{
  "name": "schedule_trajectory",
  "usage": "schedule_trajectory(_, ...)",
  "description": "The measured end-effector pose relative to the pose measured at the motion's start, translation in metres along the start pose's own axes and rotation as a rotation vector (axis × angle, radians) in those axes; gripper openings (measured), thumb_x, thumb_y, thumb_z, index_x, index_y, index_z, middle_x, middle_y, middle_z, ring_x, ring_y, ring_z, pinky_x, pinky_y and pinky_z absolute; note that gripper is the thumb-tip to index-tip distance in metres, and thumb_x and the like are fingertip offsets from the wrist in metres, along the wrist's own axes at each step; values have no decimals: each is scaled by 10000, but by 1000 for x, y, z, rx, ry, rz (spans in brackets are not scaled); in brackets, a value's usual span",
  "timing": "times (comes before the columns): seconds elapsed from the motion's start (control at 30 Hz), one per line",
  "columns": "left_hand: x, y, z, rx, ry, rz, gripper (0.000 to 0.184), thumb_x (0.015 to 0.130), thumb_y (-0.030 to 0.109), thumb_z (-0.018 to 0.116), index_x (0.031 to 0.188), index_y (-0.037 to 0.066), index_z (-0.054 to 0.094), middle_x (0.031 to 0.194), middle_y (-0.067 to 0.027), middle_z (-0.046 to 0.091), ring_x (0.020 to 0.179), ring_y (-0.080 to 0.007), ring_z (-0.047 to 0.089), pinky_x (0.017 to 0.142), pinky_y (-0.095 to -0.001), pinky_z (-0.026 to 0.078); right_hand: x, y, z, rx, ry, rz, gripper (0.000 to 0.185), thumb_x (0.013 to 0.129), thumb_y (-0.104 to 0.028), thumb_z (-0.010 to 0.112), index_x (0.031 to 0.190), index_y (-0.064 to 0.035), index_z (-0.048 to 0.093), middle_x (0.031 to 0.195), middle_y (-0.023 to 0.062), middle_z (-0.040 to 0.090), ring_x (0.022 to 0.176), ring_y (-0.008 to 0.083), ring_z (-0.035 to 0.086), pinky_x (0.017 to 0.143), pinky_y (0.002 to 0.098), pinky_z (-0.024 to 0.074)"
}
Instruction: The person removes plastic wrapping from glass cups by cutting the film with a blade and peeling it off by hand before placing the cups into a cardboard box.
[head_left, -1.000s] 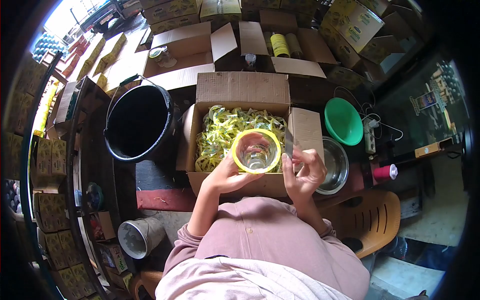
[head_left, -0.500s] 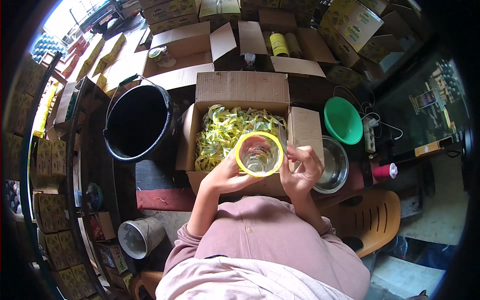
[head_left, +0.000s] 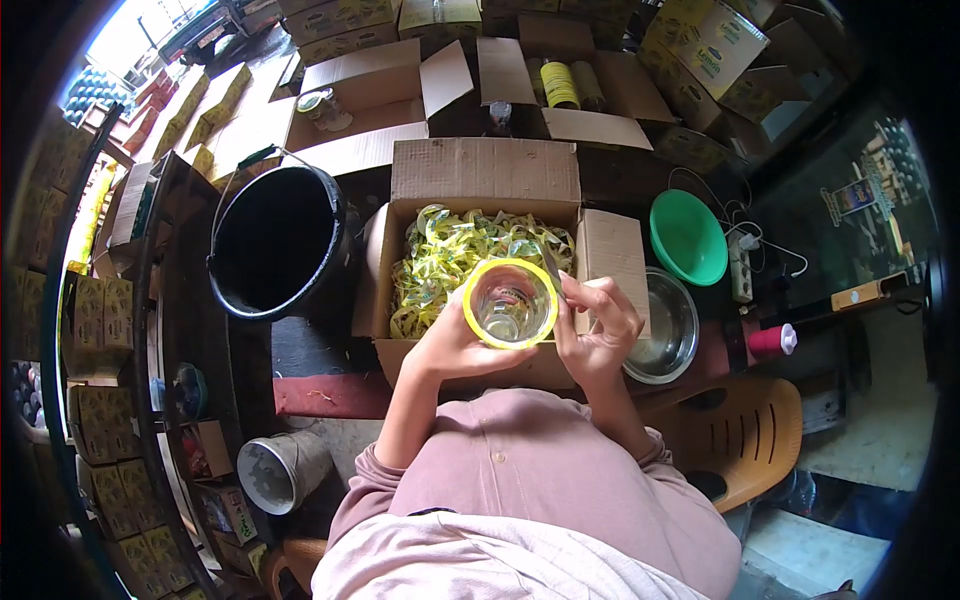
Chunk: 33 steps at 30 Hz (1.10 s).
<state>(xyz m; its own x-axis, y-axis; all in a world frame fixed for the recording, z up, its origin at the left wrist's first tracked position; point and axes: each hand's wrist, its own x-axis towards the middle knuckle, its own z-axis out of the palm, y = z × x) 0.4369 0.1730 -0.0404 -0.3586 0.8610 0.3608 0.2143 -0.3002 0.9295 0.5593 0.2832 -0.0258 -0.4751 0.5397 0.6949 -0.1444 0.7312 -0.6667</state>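
My left hand (head_left: 458, 342) is wrapped round a clear cup (head_left: 510, 303) with a yellow rim, its mouth facing up toward me. Close to the cup's right side, my right hand (head_left: 603, 325) pinches a thin dark blade-like tool (head_left: 551, 264) that points up and to the left. Both hands are over the near edge of an open cardboard box (head_left: 485, 172). Inside the box lies a heap of yellow and clear plastic strips (head_left: 450, 250).
A black bucket (head_left: 222, 245) stands left of the box. To its right are a green bowl (head_left: 688, 238), a metal bowl (head_left: 668, 330), a pink thread spool (head_left: 768, 340) and white cables. A whitish bucket (head_left: 283, 473) stands lower left, an orange chair (head_left: 745, 440) lower right.
The tool in my right hand has tilted to the left along the cup's rim. Both hands and the cup have shifted slightly.
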Motion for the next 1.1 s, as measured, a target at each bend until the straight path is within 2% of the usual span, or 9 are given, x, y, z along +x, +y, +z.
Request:
schedule_trajectory(0.1,3,-3,9,85,139,-23,648,556,177,830,1077,6,484,1019,-75,552,912,-145,553,793,-274,473,0,-2,4,-40,32,4,309,625,86,634,899,-55,659,657,53,561,578,140,561,540,247,455)
schedule_trajectory(0.2,3,-5,10,-27,215,-46,618,572,137,813,1080,11,486,1018,-75,552,921,-144,550,796,-276,472,-2,-1,5,-59,19,-3,309,625,85,636,900,-56,659,655,52,562,573,138,560,536,248,453)
schedule_trajectory(0.43,2,-3,6,108,11,40,620,571,76,783,1108,16,479,1028,-88,545,945,-165,543,814,-299,464,0,3,3,-50,-14,10,271,652,74,638,892,-48,656,658,52,566,563,124,555,522,239,448)
schedule_trajectory(0.53,0,-7,6,134,23,59,619,574,83,783,1109,11,480,1023,-91,544,950,-170,541,816,-300,461,2,6,3,30,-16,63,248,661,64,639,886,-41,651,666,49,573,563,115,550,513,233,445)
schedule_trajectory(0.67,0,-13,14,-280,158,5,736,591,67,771,1205,35,366,1110,-69,461,1017,-182,505,846,-320,456,0,7,3,62,57,87,233,672,54,637,888,-32,641,683,49,581,559,110,542,490,219,447)
schedule_trajectory(0.7,0,-20,11,-205,129,33,786,597,55,767,1233,61,305,1132,-56,394,1042,-178,476,857,-328,451,-1,5,3,69,71,95,229,674,52,636,888,-30,639,688,49,583,558,110,540,484,216,448)
schedule_trajectory(0.8,-1,-29,13,-103,234,103,765,597,58,771,1210,73,313,1118,-50,370,1042,-164,461,850,-320,447,-3,-1,3,23,78,49,229,676,45,640,894,-27,636,694,56,584,552,107,539,475,210,451)
schedule_trajectory(0.93,1,-24,12,-309,204,43,678,643,37,747,1171,79,325,1115,-76,394,1041,-176,451,841,-321,441,-5,-7,4,-19,80,15,225,670,40,643,887,-20,636,693,62,586,558,114,559,491,218,461)
schedule_trajectory(1.1,1,-21,14,-296,203,59,654,660,30,735,1167,82,325,1109,-85,402,1037,-184,454,841,-325,440,-6,-10,5,-65,97,-33,235,656,46,646,881,-20,644,674,60,585,569,129,583,523,237,473)
